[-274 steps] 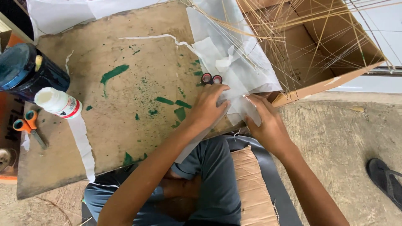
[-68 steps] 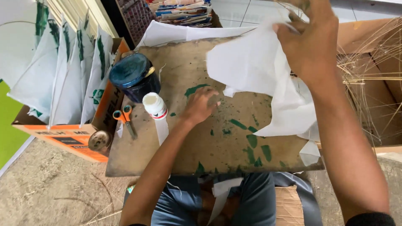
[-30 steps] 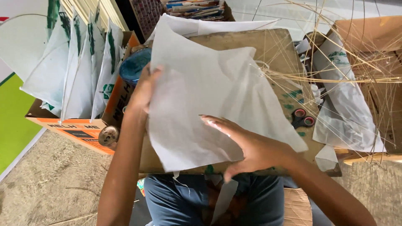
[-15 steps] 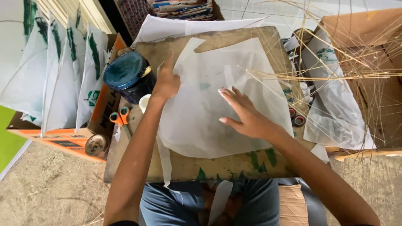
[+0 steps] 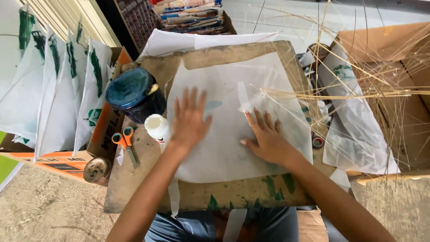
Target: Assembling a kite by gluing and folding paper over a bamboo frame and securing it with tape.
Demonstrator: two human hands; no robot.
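Both hands — the left hand (image 5: 190, 118) and right hand (image 5: 266, 139), fingers spread flat, gripping nothing — pressed the thin white paper sheet (image 5: 233, 116) on the stained board (image 5: 134, 188), where smoothing outward from the centre would likely best avoid creases.

left hand (image 5: 190, 120) flat, fingers spread, right hand (image 5: 268, 141) flat, palm down

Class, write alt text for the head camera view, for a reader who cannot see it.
Both hands press flat on a thin white paper sheet spread over a paint-stained board: left hand, right hand. Left of the sheet stand a dark blue-lidded jar, a white glue bottle and orange-handled scissors; thin sticks lie on the right.
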